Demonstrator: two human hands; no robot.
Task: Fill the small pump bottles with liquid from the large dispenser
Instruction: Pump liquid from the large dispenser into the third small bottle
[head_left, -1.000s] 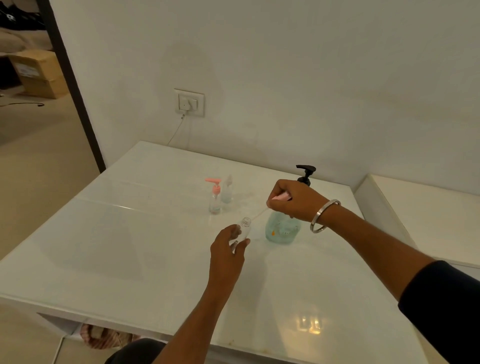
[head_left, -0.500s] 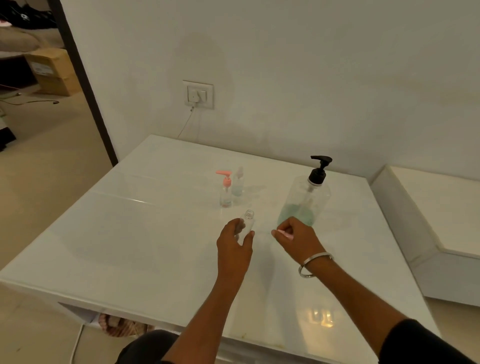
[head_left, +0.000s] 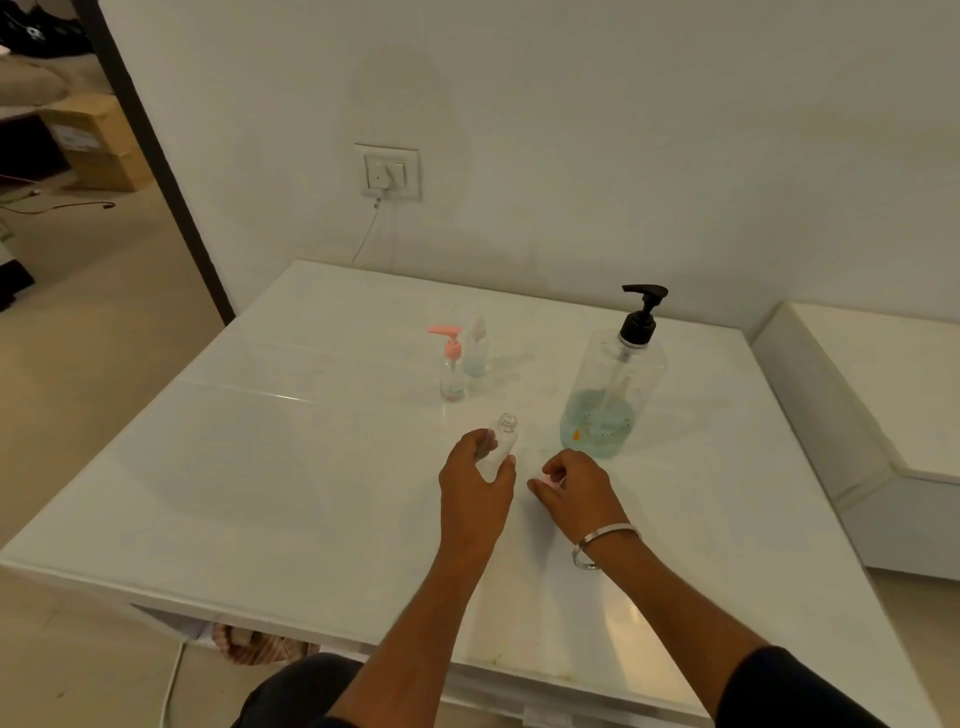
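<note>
My left hand (head_left: 475, 486) grips a small clear bottle (head_left: 501, 441) with its neck open, standing on the white table (head_left: 311, 467). Just right of it, my right hand (head_left: 576, 491) holds a pink pump cap (head_left: 548, 481) low at the table surface; most of the cap is hidden by my fingers. The large clear dispenser (head_left: 610, 395) with a black pump stands behind my right hand, about a third full of blue-green liquid. Farther back stand a small bottle with a pink pump (head_left: 451, 366) and a small bottle with a pale cap (head_left: 476, 348).
A wall with a socket plate (head_left: 388, 172) and a hanging cable runs behind the table. A low white ledge (head_left: 883, 395) lies to the right. To the left is a doorway with cardboard boxes (head_left: 88, 140) on the floor beyond.
My right hand lifted the pink pump cap out of the small bottle, then brought it down to the table beside my left hand. The large dispenser came back into view.
</note>
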